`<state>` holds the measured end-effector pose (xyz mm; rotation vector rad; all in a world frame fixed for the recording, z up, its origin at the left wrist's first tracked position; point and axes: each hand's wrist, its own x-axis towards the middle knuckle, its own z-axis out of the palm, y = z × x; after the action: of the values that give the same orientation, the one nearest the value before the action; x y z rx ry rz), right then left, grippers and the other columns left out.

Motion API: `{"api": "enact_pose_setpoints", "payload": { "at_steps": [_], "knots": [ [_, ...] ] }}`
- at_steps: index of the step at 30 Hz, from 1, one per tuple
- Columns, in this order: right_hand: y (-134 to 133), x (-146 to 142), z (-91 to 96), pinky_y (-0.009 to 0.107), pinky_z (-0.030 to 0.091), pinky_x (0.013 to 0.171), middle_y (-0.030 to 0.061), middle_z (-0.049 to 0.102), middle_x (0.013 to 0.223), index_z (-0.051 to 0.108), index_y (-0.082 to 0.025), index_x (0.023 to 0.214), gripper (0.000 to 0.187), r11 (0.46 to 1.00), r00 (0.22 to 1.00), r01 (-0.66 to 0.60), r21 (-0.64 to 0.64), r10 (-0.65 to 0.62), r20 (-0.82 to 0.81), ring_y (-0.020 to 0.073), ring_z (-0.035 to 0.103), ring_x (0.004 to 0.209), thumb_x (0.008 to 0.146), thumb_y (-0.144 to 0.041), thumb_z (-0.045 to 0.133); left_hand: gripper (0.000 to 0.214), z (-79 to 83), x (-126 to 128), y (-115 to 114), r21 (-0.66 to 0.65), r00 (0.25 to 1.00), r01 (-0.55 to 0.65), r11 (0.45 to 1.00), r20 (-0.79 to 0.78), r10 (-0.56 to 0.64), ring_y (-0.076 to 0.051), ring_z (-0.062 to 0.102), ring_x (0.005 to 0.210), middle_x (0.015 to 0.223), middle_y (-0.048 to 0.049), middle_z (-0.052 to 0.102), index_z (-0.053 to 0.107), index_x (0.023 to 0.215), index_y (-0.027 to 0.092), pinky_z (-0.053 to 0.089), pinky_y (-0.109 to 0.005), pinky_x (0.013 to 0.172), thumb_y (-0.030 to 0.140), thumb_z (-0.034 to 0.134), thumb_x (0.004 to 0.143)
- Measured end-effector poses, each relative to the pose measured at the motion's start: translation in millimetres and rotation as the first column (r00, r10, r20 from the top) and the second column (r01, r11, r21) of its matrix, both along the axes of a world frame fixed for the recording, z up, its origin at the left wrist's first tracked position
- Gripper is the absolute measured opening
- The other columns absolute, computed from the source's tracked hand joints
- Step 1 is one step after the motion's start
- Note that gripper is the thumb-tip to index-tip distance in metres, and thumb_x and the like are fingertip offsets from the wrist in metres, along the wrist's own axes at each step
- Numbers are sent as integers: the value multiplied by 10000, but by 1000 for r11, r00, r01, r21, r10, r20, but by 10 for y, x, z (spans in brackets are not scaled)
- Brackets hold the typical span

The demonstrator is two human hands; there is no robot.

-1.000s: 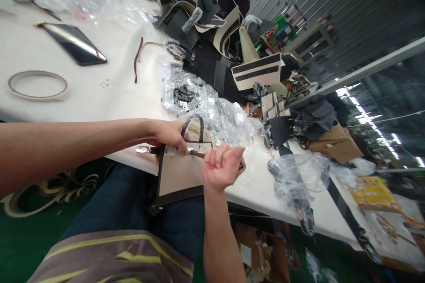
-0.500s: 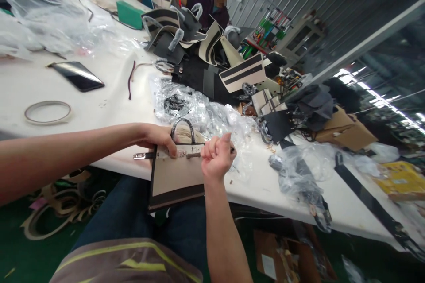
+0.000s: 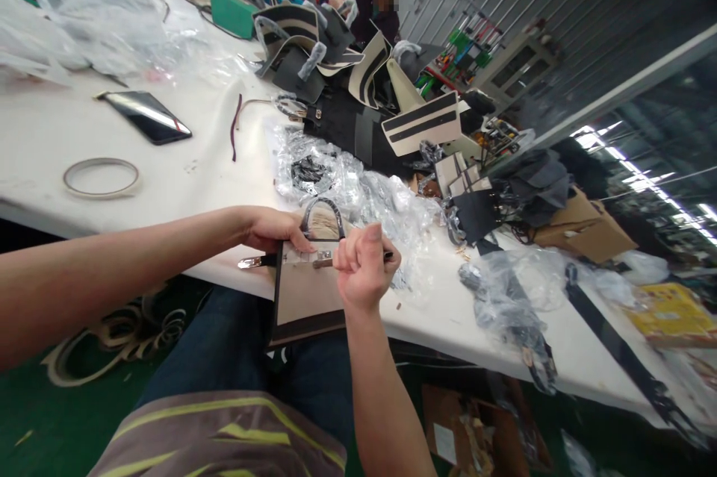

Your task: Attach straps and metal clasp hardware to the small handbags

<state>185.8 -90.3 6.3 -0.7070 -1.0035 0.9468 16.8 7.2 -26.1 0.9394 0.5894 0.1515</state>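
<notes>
Small beige bag (image 3: 305,298) with dark trim and a dark band along the bottom, upright, front facing up, top resting against the near edge of the table (image 3: 184,186). Arched dark handle (image 3: 323,210) standing above the top. Thin strap (image 3: 296,261) level across the upper front, shiny clasp (image 3: 249,263) jutting past the left side.

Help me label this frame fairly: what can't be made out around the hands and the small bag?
Head view, strap: the closed right hand hides the stretch it grips.
Head view, small bag: the right forearm covers its right side, and the fitting by the left hand is too small to tell.
Head view, phone: glare blanks its screen.
</notes>
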Motion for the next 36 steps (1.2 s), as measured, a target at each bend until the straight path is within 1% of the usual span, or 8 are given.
{"api": "enact_pose_setpoints", "payload": {
  "at_steps": [6,11,14,19,22,25,28,36],
  "knots": [
    [-25,20,7,240,185,374,-94,282,500,366,-233,583,700,998,997,62,2,-62,35,60,219,390,1046,-577,763,397,-31,54,33,-24,990,-5,1000,-139,1,-312,823,815,967,-154,868,826,972,115,713,-381,798,183,959,604],
    [47,19,66,249,210,362,-102,274,503,355,-247,588,712,989,991,118,-85,-112,66,64,227,385,1022,-644,756,390,39,54,-24,38,997,-33,999,-67,35,-318,821,800,944,-144,866,822,929,132,707,-369,736,173,962,567],
    [348,-24,124,254,189,340,-114,258,484,320,-265,589,728,965,992,109,-240,-90,91,66,224,374,986,-672,774,338,77,36,-71,72,998,-6,997,-61,10,-312,806,721,861,-127,847,814,882,130,697,-365,667,194,959,583],
    [894,-148,160,251,122,330,-128,282,462,310,-283,605,725,837,985,13,-546,82,150,59,229,358,920,-647,853,391,122,50,-112,130,997,-82,988,9,81,-287,819,787,917,-71,862,802,903,180,705,-340,733,107,933,542],
    [765,-123,202,251,125,337,-122,275,465,304,-277,601,718,888,984,-4,-459,85,155,63,231,361,963,-629,814,403,108,68,-102,90,995,-92,992,-21,95,-305,823,801,923,-94,865,805,905,169,712,-365,749,118,932,525],
    [381,-18,232,260,150,350,-109,243,473,289,-265,578,737,979,995,31,-200,-11,103,69,198,371,1020,-647,737,425,48,81,-60,40,996,-78,996,-47,80,-319,819,800,939,-137,866,811,912,140,709,-375,729,140,935,505],
    [76,48,196,262,179,377,-94,267,489,334,-247,572,721,992,990,124,19,-125,60,71,205,383,1048,-626,723,431,-22,87,-14,26,994,-65,998,-82,67,-324,811,780,919,-162,860,812,913,116,695,-367,679,151,931,499],
    [-8,-90,-81,283,263,416,-69,330,508,381,-246,571,701,974,953,223,38,-227,200,92,347,400,1054,-618,727,363,-46,93,-31,25,996,-84,996,-27,85,-287,806,748,900,-137,860,802,868,128,686,-336,683,126,918,524]
  ]
}}
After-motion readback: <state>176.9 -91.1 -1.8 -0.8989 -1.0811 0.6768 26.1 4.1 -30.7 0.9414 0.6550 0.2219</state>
